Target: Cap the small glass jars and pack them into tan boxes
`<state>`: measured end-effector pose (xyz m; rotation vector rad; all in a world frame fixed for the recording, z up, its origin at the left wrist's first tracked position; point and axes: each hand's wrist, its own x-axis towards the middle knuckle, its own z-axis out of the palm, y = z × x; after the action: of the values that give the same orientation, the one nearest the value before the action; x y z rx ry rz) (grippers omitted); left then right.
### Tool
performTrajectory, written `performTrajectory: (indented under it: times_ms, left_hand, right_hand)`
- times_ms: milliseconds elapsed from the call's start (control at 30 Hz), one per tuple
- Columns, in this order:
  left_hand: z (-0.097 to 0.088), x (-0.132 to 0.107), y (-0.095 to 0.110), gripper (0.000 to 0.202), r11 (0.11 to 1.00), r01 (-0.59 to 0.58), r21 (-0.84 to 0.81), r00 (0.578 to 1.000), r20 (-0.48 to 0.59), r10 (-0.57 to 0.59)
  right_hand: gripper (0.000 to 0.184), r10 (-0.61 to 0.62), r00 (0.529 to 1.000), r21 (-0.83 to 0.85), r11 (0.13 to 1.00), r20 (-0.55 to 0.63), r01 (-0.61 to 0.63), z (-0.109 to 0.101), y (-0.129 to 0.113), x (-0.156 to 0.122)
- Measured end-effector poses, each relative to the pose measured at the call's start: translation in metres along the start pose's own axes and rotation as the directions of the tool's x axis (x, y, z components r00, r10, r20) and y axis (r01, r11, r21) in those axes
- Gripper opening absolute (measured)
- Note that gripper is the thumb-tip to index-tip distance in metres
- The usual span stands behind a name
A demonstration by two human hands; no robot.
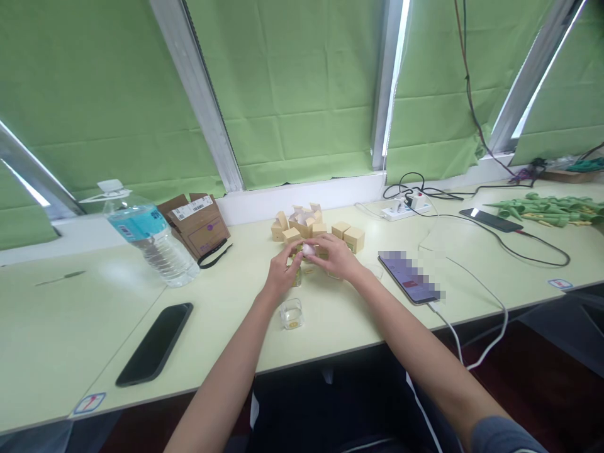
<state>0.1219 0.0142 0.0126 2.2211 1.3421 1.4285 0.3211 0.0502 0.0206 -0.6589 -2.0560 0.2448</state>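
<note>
My left hand (pixel 282 272) and my right hand (pixel 338 257) meet over the table, fingertips closed around a small, pale pinkish-white round object (pixel 308 250). Its exact kind is too small to make out. Below them on the tabletop sits a small clear plastic box (pixel 292 313) with a yellow mark at its base. Partly hidden under my left fingers is a yellowish see-through item (pixel 297 277). Just beyond my hands stand several small tan cardboard boxes (pixel 355 239), and open ones (pixel 304 220) show raised flaps.
At left are a large water bottle (pixel 163 245), a brown carton (pixel 201 229) and a black phone (pixel 155 343). On the right, a charging phone (pixel 408 277), a power strip (pixel 406 207), cables, another phone (pixel 491 220) and a green pile (pixel 550 209) lie on the table (pixel 226 327).
</note>
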Motion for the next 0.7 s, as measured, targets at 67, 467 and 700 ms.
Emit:
performTrajectory:
  times_ms: [67, 467, 700]
  left_hand:
    - [0.0001, 0.0, 0.002, 0.039, 1.0, 0.012, -0.005, 1.0, -0.003, -0.012]
    - [0.0011, 0.001, 0.0005, 0.034, 1.0, -0.008, -0.02, 0.999, -0.041, 0.007]
    - [0.0043, 0.0004, -0.0025, 0.029, 0.999, -0.016, 0.046, 0.997, -0.069, 0.019]
  right_hand:
    - [0.034, -0.007, 1.0, -0.001, 1.0, 0.001, 0.007, 0.0004, -0.0004, -0.0003]
    - [0.034, -0.024, 0.999, 0.001, 1.0, 0.028, 0.024, 0.0, -0.0059, 0.0016]
    - [0.029, -0.076, 0.997, 0.005, 0.997, 0.016, 0.076, 0.0044, -0.0077, 0.0009]
